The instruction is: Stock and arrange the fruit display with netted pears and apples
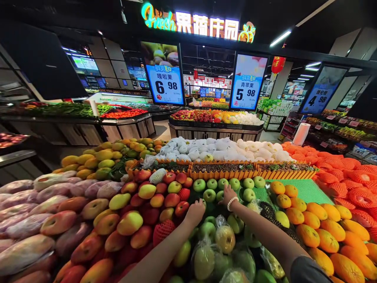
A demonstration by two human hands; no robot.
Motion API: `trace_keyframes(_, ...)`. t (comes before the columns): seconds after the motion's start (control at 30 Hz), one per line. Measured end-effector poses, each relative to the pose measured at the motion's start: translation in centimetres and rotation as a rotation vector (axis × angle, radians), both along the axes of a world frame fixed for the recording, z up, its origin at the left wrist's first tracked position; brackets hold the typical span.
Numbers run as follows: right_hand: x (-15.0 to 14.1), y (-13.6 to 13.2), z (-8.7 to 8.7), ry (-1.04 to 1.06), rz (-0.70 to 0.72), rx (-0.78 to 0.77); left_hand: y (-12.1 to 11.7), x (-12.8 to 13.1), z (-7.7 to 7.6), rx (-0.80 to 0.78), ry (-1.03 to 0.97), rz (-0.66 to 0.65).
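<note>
Both of my hands reach into the rows of green apples in the middle of the stand. My left hand (195, 213) is closed, its fingers curled at a green apple that is mostly hidden behind them. To the right, my right hand (229, 197), with a beaded bracelet (232, 203) at the wrist, has its thumb and fingers around the side of another green apple (219, 195). A loose green apple (209, 195) lies between the hands. Behind them runs a row of green apples (212, 183). Plastic-wrapped apples (225, 238) lie below my wrists.
Red-yellow apples (157, 200) are heaped left of my hands, oranges (319, 236) to the right. A planter with a low orange fence (224, 173) crosses behind the apples. White-netted fruit (203, 147) lies beyond it. Price screens (165, 80) hang above.
</note>
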State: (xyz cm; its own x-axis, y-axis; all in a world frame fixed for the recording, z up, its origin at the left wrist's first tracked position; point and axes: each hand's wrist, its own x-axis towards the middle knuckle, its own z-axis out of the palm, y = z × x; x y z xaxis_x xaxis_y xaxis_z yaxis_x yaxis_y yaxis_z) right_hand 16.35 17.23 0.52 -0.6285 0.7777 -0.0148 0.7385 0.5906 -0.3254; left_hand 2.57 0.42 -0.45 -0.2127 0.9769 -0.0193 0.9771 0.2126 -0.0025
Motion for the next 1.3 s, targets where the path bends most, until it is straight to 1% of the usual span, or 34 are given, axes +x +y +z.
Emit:
trace_keyframes(0.1, -1.0, -0.6, 0.8, -0.056, 0.052, 0.038, 0.2, -0.2, -0.8, 0.006, 0.029, 0.021)
trace_keyframes(0.17, -2.0, -1.1, 1.2, -0.073, 0.131, 0.054, 0.5, -0.7, -0.9, 0.005, 0.041, 0.053)
trace_keyframes(0.27, -3.4, -1.8, 1.3, -0.102, 0.243, 0.045, 1.5, -2.3, -0.5, -0.015, 0.029, 0.091)
trace_keyframes(0.33, -3.9, -1.9, 1.2, -0.114, 0.276, 0.034, 2.1, -3.8, 0.0, -0.045, 0.0, 0.093)
trace_keyframes(0.4, -4.0, -1.8, 1.1, -0.112, 0.285, 0.022, 2.7, -5.2, 0.5, -0.084, -0.04, 0.064)
trace_keyframes(0.47, -3.6, -1.4, 1.0, -0.097, 0.285, 0.006, 3.2, -6.4, 1.0, -0.124, -0.083, 0.001)
trace_keyframes(0.53, -2.9, -0.9, 1.0, -0.074, 0.282, -0.012, 3.9, -7.2, 1.5, -0.16, -0.123, -0.074)
trace_keyframes(0.6, -2.0, -0.6, 1.1, -0.048, 0.276, -0.028, 4.5, -7.6, 2.0, -0.187, -0.154, -0.117)
trace_keyframes(0.67, -1.1, -0.6, 1.4, -0.017, 0.269, -0.039, 4.9, -7.7, 2.5, -0.19, -0.173, -0.105)
trace_keyframes(0.73, -0.1, -0.7, 1.7, 0.02, 0.264, -0.046, 4.7, -7.4, 2.8, -0.159, -0.18, -0.048)
trace_keyframes(0.83, 1.0, -1.3, 2.1, 0.108, 0.267, -0.07, 3.3, -6.9, 2.8, -0.08, -0.2, 0.053)
trace_keyframes(0.93, 1.4, -2.3, 2.2, 0.196, 0.278, -0.114, 1.4, -6.5, 2.7, -0.01, -0.259, 0.088)
trace_keyframes(1.03, 0.7, -3.9, 2.4, 0.258, 0.296, -0.174, 0.7, -6.2, 3.2, 0.083, -0.363, 0.044)
trace_keyframes(1.17, -1.3, -6.0, 3.1, 0.371, 0.308, -0.218, 1.7, -5.3, 4.4, 0.195, -0.531, -0.096)
trace_keyframes(1.23, -2.2, -6.4, 3.8, 0.435, 0.266, -0.219, 2.4, -4.9, 4.9, 0.218, -0.579, -0.13)
trace_keyframes(1.3, -2.1, -6.3, 4.7, 0.49, 0.184, -0.212, 2.7, -4.9, 5.1, 0.24, -0.582, -0.111)
